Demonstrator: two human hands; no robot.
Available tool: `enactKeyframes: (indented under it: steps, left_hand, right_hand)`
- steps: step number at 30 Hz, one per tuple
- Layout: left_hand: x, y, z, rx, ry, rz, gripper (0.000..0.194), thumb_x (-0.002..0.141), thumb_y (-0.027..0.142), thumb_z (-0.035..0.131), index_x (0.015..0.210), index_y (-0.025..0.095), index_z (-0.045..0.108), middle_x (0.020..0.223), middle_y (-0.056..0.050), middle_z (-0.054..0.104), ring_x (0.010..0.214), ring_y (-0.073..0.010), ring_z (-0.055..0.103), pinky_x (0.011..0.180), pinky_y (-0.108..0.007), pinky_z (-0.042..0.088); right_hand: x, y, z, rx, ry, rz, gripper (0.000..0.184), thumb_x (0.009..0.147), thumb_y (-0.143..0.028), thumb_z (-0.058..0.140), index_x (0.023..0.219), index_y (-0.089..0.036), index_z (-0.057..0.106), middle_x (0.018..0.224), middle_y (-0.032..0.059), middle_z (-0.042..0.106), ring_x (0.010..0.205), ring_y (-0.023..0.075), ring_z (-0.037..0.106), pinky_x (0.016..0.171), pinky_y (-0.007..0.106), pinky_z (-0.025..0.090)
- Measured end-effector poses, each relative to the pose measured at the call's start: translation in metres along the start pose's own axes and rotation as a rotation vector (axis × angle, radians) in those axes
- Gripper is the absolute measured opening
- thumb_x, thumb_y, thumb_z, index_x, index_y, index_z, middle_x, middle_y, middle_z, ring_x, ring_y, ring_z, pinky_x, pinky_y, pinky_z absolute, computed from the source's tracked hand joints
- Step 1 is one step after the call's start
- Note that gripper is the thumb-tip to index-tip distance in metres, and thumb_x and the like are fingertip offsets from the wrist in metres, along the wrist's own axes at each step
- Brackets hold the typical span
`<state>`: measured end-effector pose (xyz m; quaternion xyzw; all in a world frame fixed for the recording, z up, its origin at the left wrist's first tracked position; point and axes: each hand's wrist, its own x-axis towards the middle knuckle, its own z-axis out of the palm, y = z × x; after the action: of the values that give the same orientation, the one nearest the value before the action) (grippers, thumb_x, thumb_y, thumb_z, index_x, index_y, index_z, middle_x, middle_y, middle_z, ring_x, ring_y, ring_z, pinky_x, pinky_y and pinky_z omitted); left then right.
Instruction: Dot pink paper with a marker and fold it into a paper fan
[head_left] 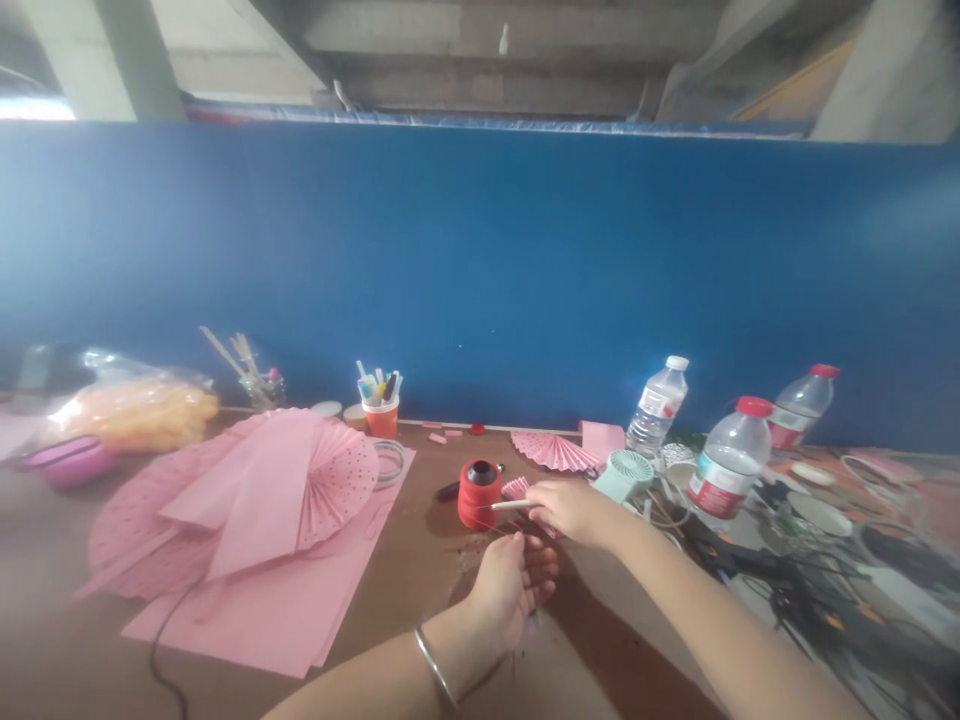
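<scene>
A spool of red thread (478, 497) stands upright on the brown table, a dark core showing at its top. My left hand (514, 585), palm turned up, is just in front of it with curled fingers. A fine strand appears to run from the spool to its thumb and forefinger. In my right hand (568, 508) is a slim off-white stick-like tool (512, 505), its tip pointing left in front of the spool. Behind those fingers, a small pleated pink paper piece (516, 488) partly shows; whether the hand touches it, I cannot tell.
Pink paper sheets and pleated fans (262, 490) are heaped at left. A cup of pens (381, 410) stands at the back. On the right are a mint-green handheld fan (626, 474), water bottles (731, 455) and tangled cables (795, 570). A blue partition (480, 270) rises behind.
</scene>
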<state>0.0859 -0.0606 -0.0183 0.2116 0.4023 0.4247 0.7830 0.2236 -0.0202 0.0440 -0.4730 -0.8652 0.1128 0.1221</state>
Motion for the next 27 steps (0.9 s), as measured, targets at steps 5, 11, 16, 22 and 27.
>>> enactKeyframes:
  steps: [5,11,16,22,27]
  left_hand:
    - [0.001,-0.004,-0.001,0.024,0.006,0.008,0.017,0.08,0.029,0.041,0.074,0.015,0.048,0.067,-0.004,0.059,0.054,-0.0112,0.056,0.052,-0.022,0.04]
    - [0.002,-0.005,-0.001,0.022,0.02,0.018,0.014,0.078,0.028,0.042,0.071,0.016,0.046,0.063,-0.001,0.056,0.051,-0.0095,0.053,0.05,-0.02,0.037]
    - [0.003,-0.007,-0.002,0.055,0.043,0.021,0.01,0.073,0.026,0.042,0.068,0.017,0.043,0.058,0.001,0.054,0.048,-0.0087,0.05,0.047,-0.019,0.034]
    - [0.002,-0.002,-0.002,0.162,0.053,0.115,0.01,0.069,0.027,0.039,0.065,0.018,0.041,0.052,0.002,0.051,0.043,-0.0097,0.048,0.038,-0.017,0.028]
    - [-0.002,0.028,-0.001,0.896,0.14,0.243,0.019,0.065,0.019,0.035,0.046,0.02,0.039,0.038,0.002,0.043,0.03,-0.0112,0.041,0.029,-0.02,0.023]
  right_hand:
    - [0.005,0.009,0.01,-0.076,-0.056,0.017,0.03,0.084,-0.034,0.038,0.109,-0.029,0.055,0.083,0.0019,0.064,0.074,0.0179,0.057,0.06,0.025,0.033]
    - [0.009,0.01,0.019,-0.199,-0.074,-0.006,0.029,0.084,-0.039,0.038,0.09,-0.026,0.062,0.075,0.0033,0.066,0.068,0.0194,0.059,0.058,0.025,0.033]
    - [0.013,0.012,0.028,-0.29,-0.095,-0.023,0.025,0.082,-0.038,0.042,0.09,-0.024,0.062,0.072,0.0049,0.067,0.065,0.0208,0.06,0.057,0.025,0.034]
    - [0.01,0.012,0.025,-0.432,-0.146,-0.036,0.031,0.085,-0.038,0.034,0.099,-0.023,0.059,0.078,0.0064,0.068,0.068,0.0228,0.062,0.054,0.026,0.035]
    - [0.009,0.013,0.019,-0.445,-0.174,-0.037,0.035,0.086,-0.04,0.031,0.094,-0.023,0.061,0.08,0.0072,0.067,0.071,0.0243,0.063,0.054,0.026,0.036]
